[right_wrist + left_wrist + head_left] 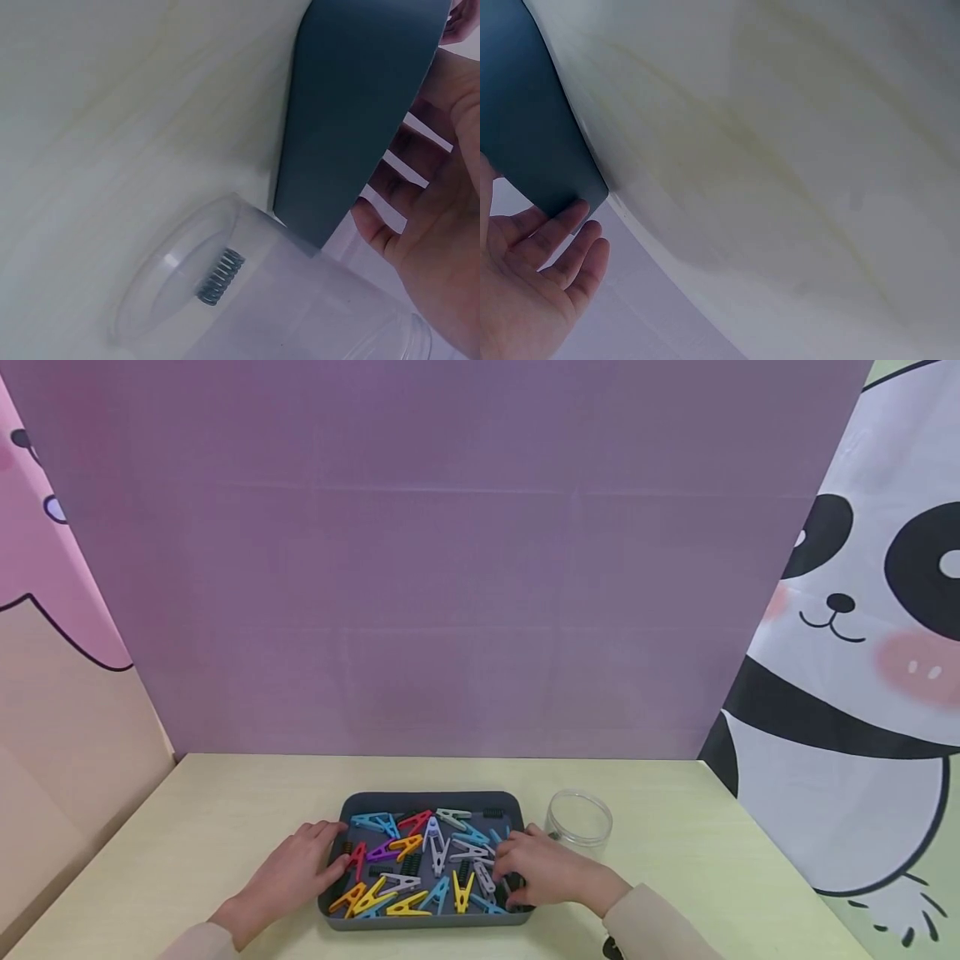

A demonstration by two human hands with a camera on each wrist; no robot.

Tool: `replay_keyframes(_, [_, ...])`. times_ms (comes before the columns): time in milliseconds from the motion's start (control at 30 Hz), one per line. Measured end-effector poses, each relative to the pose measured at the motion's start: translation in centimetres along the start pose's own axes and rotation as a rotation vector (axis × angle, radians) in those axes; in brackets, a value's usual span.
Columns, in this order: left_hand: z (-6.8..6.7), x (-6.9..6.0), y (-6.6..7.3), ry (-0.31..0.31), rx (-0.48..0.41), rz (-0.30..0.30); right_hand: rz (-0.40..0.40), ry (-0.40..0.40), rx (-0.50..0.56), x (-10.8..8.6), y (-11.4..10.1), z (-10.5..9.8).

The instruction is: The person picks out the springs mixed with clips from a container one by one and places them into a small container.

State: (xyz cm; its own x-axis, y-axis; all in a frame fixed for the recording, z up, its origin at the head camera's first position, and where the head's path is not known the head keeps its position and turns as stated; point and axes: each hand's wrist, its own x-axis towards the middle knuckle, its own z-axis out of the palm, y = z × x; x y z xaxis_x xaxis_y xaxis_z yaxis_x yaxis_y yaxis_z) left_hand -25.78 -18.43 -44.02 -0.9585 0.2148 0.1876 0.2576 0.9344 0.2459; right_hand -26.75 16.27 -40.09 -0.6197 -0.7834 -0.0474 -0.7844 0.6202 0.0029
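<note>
A shallow grey tray (427,924) holds many colourful plastic clips (435,847) and several dark coil springs (410,864). My left hand (288,872) rests at the tray's left rim, its fingers loosely bent; the left wrist view shows fingertips touching the tray's outer wall (547,112). Over the right rim reaches my right hand (551,870), its fingers bent down among the clips and dark pieces. Whether those fingertips pinch anything is hidden. Beside this hand stands a clear round jar (300,300) with one coil spring (220,277) at its bottom.
The tray and jar stand on a pale wood-look table (247,802). Behind it rises a purple backdrop (450,568). A panda-printed sheet (847,693) hangs on the right, and a pink printed panel (60,568) on the left.
</note>
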Motion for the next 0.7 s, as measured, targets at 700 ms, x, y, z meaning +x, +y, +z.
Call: replay_keyframes(700, [0.08, -0.04, 0.04, 0.001, -0.004, 0.002, 0.002, 0.007, 0.017, 0.16, -0.13, 0.00])
